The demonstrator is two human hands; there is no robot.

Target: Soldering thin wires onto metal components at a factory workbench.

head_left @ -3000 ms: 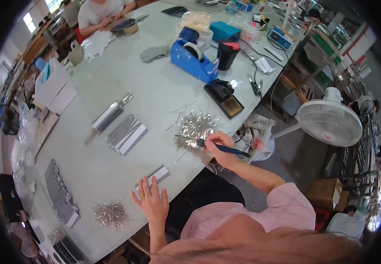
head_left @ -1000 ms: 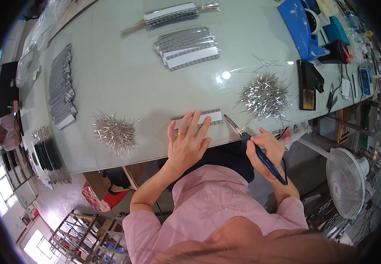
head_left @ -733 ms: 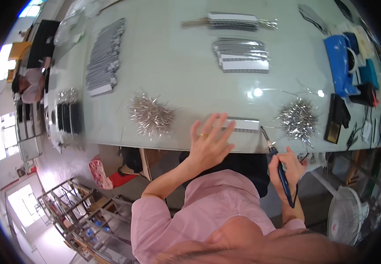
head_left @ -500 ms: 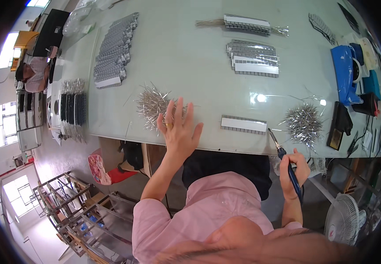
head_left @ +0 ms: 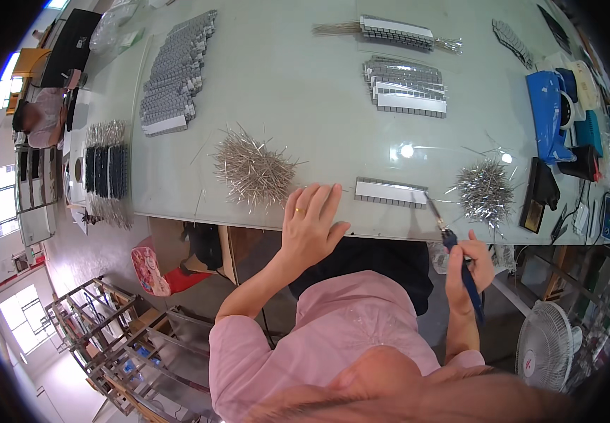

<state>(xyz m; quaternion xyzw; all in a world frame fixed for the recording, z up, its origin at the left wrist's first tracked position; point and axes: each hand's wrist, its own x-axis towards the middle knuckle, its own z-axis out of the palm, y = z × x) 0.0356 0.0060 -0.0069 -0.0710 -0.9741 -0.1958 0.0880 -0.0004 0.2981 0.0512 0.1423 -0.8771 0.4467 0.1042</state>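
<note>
A soldering iron (head_left: 468,280) with a dark blue handle is gripped in my right hand (head_left: 471,264). Its metal tip reaches the right end of a grey-and-white segmented strip (head_left: 391,192) lying at the table's front; whether it touches cannot be told. My left hand (head_left: 312,224) is over the table edge left of that strip, fingers stretched out and thumb apart. A thin wire shows by its fingertips; I cannot make out if they touch it. Just beyond that hand lies a pile of thin silvery wires (head_left: 254,169). Another bristly wire pile (head_left: 485,190) is right of the strip.
Stacked strips (head_left: 407,88) and a wire-filled bundle (head_left: 397,33) lie farther back. A long grey stack (head_left: 177,77) is at the left. Blue packaging (head_left: 548,116) and a dark stand (head_left: 541,194) crowd the right side. A fan (head_left: 546,345) stands below; another person (head_left: 43,120) sits far left.
My left hand has moved right and nearer me, off the left wire pile toward the strip. My right hand keeps the soldering iron by the strip's right end. The view has shifted slightly.
</note>
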